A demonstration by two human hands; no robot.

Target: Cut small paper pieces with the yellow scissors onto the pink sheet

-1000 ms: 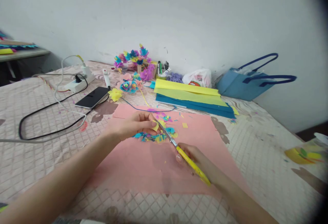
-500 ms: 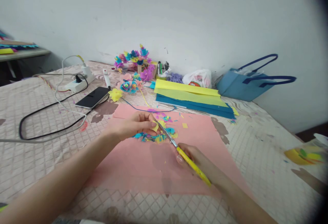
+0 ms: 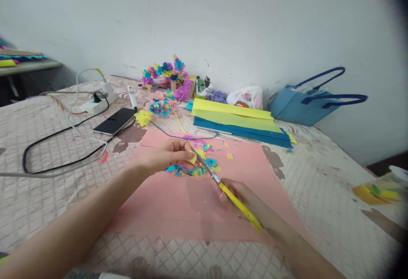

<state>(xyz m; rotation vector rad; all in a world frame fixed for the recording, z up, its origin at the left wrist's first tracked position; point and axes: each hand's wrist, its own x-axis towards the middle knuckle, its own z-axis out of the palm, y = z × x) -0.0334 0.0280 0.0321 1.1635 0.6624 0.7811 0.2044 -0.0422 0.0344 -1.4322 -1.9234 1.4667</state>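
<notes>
Between the thumb and fingers of my left hand is pinched a small piece of yellow paper. My right hand grips a pair of scissors with yellow handles. The metal blades point up and left and meet the edge of the yellow piece; whether they are parted is too small to tell. Beneath both hands lies a pink paper sheet. Blue, yellow and purple paper scraps are heaped on it, partly hidden by my left hand. A small yellow square rests apart to the right.
Yellow and blue sheets are stacked behind the pink paper. Paper flowers stand at the back. To the left are a phone and a power strip with looping cables. A blue bag stands right.
Almost nothing differs. Both hands keep their places, with the scissors still at the yellow paper; the view has shifted very slightly.
</notes>
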